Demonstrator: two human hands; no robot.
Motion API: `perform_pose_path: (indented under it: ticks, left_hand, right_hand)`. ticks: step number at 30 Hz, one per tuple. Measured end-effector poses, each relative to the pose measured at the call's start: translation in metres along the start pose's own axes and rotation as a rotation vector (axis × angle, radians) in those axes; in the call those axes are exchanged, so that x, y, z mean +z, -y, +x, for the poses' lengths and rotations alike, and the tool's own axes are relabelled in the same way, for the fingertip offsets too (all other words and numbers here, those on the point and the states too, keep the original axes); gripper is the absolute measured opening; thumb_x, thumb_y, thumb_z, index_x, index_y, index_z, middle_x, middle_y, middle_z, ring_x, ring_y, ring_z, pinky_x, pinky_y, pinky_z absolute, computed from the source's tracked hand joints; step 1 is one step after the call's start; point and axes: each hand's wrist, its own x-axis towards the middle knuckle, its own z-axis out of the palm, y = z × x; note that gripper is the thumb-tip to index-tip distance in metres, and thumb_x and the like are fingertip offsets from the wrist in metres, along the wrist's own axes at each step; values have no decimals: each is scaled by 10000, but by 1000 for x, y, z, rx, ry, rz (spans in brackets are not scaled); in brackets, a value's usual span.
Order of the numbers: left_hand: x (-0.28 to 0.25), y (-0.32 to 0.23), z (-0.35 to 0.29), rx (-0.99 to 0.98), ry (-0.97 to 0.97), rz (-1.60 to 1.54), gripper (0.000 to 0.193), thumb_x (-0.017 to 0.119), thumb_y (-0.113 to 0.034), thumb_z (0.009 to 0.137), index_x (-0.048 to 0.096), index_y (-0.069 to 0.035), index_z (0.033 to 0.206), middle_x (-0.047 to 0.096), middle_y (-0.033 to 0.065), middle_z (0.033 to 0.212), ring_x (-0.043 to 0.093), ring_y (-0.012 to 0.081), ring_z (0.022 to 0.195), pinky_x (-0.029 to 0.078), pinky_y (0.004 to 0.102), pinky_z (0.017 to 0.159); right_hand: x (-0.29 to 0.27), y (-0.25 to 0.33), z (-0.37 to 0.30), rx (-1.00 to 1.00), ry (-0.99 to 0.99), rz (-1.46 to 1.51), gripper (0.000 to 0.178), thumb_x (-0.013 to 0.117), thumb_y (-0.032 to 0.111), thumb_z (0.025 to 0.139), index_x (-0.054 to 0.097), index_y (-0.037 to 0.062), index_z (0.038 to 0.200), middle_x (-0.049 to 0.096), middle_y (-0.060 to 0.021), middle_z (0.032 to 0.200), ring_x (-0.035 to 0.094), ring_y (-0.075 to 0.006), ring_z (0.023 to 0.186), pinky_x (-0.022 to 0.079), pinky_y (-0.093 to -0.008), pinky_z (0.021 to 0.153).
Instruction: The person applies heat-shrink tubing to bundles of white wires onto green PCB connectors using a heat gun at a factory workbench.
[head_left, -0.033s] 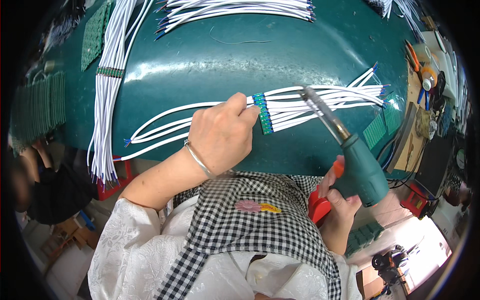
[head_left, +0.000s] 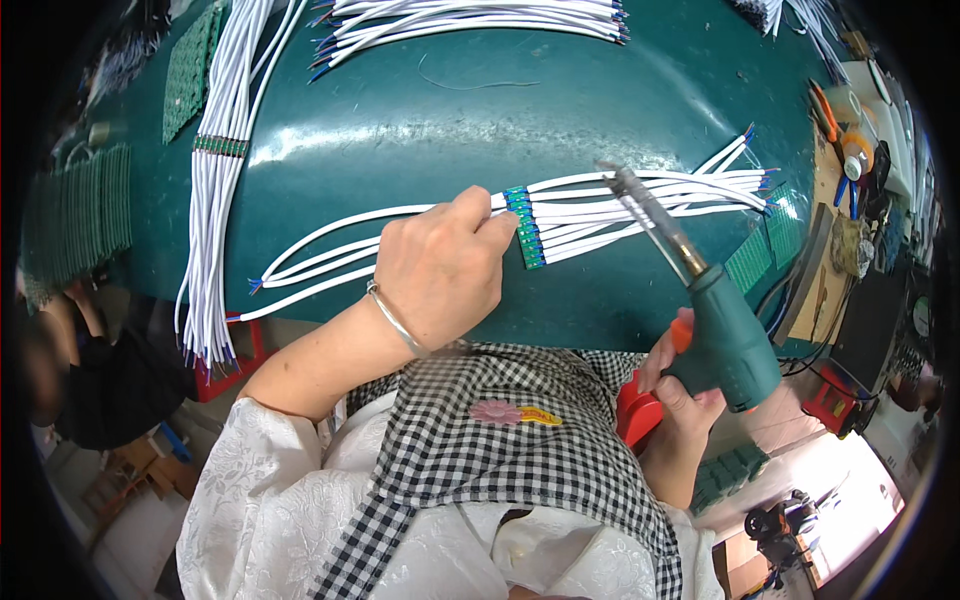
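Note:
My left hand (head_left: 440, 260) is closed on several white cables (head_left: 585, 232), close beside the narrow green circuit board strip (head_left: 524, 230) they are attached to. Its fingertips are partly hidden beneath the hand. From both sides of the strip the cables fan out, with blue and brown wire ends showing. My right hand (head_left: 685, 395) grips a dark green soldering gun (head_left: 735, 335) with an orange trigger. The gun is tilted up and to the left, its dark metal tip (head_left: 615, 178) above the upper cables right of the strip. Whether the tip touches them I cannot tell.
A long white cable bundle (head_left: 225, 100) lies along the left, another (head_left: 480, 18) at the far edge. Green circuit boards stand at the left (head_left: 85, 205) and lie at the right (head_left: 748, 262). Orange-handled pliers (head_left: 824, 112) lie at the right edge. A loose thin wire (head_left: 480, 86) rests beyond the cables.
The soldering gun in my right hand has shifted very slightly to the right. My left hand and the cables look nearly unmoved.

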Motion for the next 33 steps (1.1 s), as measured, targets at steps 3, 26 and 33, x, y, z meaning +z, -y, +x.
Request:
perform_pose_path:
  ticks: [3, 26, 33]
  left_hand:
    - [-1, 4, -2, 25, -52, 58, 185, 710, -17, 762, 724, -62, 941, 574, 55, 756, 616, 228, 624, 499, 340, 532]
    - [53, 66, 193, 148, -364, 142, 139, 797, -186, 787, 719, -101, 865, 661, 59, 891, 614, 292, 938, 509, 414, 820]
    - [0, 45, 171, 425, -696, -350, 118, 773, -57, 814, 690, -74, 896, 722, 75, 911, 689, 249, 849, 521, 361, 794]
  right_hand:
    - [-1, 1, 4, -39, -85, 2, 846, 873, 239, 778, 414, -97, 1403, 541, -92, 861, 564, -169, 599, 488, -277, 498]
    - [-6, 7, 7, -302, -217, -9, 731, 784, 47, 801, 399, -38, 1417, 489, -87, 900, 569, -173, 673, 534, -283, 517]
    - [-5, -2, 41, -339, -209, -283, 625, 724, -101, 805, 474, -13, 1372, 557, -55, 973, 590, -137, 763, 512, -245, 618]
